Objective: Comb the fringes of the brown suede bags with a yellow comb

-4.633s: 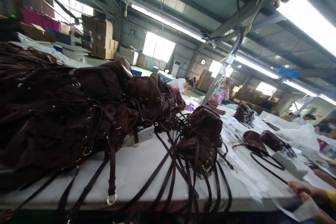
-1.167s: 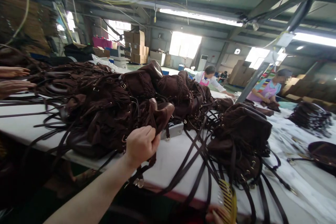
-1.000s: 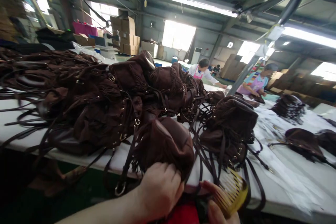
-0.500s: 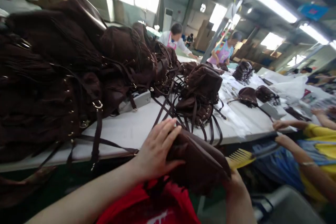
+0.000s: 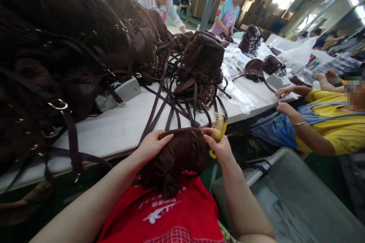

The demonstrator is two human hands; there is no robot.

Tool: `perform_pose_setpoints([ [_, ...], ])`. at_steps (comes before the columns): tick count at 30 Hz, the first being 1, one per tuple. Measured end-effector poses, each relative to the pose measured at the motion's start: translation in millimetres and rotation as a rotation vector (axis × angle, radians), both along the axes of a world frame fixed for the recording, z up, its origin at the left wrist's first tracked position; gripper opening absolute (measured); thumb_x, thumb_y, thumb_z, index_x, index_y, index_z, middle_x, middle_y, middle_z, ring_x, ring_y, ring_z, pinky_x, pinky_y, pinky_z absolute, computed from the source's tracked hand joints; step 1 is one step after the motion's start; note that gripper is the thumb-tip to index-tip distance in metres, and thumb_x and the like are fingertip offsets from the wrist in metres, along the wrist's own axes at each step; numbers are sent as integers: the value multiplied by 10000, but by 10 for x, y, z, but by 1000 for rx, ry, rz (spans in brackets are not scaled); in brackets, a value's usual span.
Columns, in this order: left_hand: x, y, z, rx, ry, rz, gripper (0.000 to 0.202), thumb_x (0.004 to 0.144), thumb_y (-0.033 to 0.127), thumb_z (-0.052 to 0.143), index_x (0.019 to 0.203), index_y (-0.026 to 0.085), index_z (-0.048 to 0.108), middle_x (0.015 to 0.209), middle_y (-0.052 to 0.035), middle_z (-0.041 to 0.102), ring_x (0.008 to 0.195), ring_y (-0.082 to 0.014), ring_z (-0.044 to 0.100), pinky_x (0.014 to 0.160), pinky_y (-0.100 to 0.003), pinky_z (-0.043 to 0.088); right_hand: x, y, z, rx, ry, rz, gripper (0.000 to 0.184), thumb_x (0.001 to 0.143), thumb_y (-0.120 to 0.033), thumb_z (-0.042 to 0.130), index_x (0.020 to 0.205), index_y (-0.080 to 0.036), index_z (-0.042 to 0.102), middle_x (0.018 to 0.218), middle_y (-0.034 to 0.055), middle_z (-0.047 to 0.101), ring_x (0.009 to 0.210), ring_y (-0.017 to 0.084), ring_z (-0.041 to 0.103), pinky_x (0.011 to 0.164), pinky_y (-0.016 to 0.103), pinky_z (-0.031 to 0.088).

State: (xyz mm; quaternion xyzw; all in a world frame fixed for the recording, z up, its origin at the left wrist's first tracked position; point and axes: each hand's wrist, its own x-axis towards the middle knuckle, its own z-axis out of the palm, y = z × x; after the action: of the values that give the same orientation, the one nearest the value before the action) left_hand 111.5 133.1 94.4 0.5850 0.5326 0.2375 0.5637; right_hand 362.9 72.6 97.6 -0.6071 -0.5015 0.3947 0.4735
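A dark brown fringed suede bag [image 5: 178, 159] lies on my lap against my red apron [image 5: 171, 212], at the table's near edge. My left hand [image 5: 151, 145] rests on the bag's top left, fingers curled over it and holding it down. My right hand [image 5: 218, 147] is at the bag's right side, closed on a yellow comb [image 5: 219, 127] whose teeth point up and left, near the bag's fringe.
A big heap of brown fringed bags [image 5: 57, 45] fills the left of the white table [image 5: 119, 125], with straps trailing over the edge. More bags [image 5: 201, 64] stand mid-table. A person in yellow [image 5: 322, 121] sits at right; two others work beyond. A grey bin [image 5: 285, 201] stands at lower right.
I pulled one bag off the heap with my left hand and brought it down onto my lap. My right hand with the comb came up beside it. The view tilted downward.
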Motion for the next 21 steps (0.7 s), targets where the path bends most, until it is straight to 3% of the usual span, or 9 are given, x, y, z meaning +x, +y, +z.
perform_pose_setpoints([
  [5,-33,-129,-40,81,7,130,430,728,561,621,841,147,653,723,-38,684,667,-206,627,582,-274,468,-452,-10,-151,-17,-363,102,660,590,-372,796,1179,-187,564,1060,73,635,895,201,606,824,330,497],
  [7,-119,-118,38,-23,-84,184,430,710,558,643,861,155,625,696,-27,673,617,-194,625,552,-274,480,-548,18,-267,-46,-431,157,587,614,-318,775,1151,-191,575,1092,78,624,994,226,583,910,372,462],
  [9,-272,-65,175,-147,-159,184,435,718,555,631,918,171,607,723,-27,683,624,-200,645,568,-297,514,-578,37,-354,-131,-287,321,388,725,-319,684,1075,-171,610,1002,65,651,929,213,601,866,369,481],
  [11,-460,7,371,-133,-55,60,413,733,533,608,945,178,620,787,-47,699,704,-228,667,648,-342,544,-589,45,-366,-204,14,584,304,800,-347,615,1024,-142,632,934,53,668,862,188,616,812,333,502],
  [14,-662,82,752,228,323,-198,431,693,397,623,1068,186,639,1041,-88,687,961,-280,635,881,-406,499,-688,65,-219,-264,369,1059,327,810,-395,630,963,-109,660,916,63,679,845,163,625,808,282,502],
  [16,-664,90,1023,431,369,-369,559,686,299,582,1238,215,565,1273,-78,590,1154,-288,544,1021,-417,398,-842,103,-61,-255,475,1369,353,806,-440,632,882,-99,684,869,74,685,826,159,635,803,260,499],
  [17,-626,86,1142,451,295,-472,599,706,273,542,1302,231,513,1339,-62,546,1214,-276,504,1055,-406,360,-933,128,16,-238,514,1487,382,801,-471,628,850,-98,691,844,78,686,815,162,643,793,255,502],
  [19,-503,76,1298,337,94,-693,571,772,260,453,1342,238,479,1327,-45,566,1220,-251,509,1048,-370,360,-1097,181,139,-218,571,1645,431,779,-526,627,819,-103,701,821,84,688,821,179,657,789,252,506],
  [21,-381,73,1303,186,-14,-832,500,829,278,389,1310,235,518,1219,-46,645,1135,-237,577,991,-337,406,-1181,220,193,-265,585,1747,451,754,-556,635,806,-114,707,819,84,692,838,190,661,790,249,506],
])
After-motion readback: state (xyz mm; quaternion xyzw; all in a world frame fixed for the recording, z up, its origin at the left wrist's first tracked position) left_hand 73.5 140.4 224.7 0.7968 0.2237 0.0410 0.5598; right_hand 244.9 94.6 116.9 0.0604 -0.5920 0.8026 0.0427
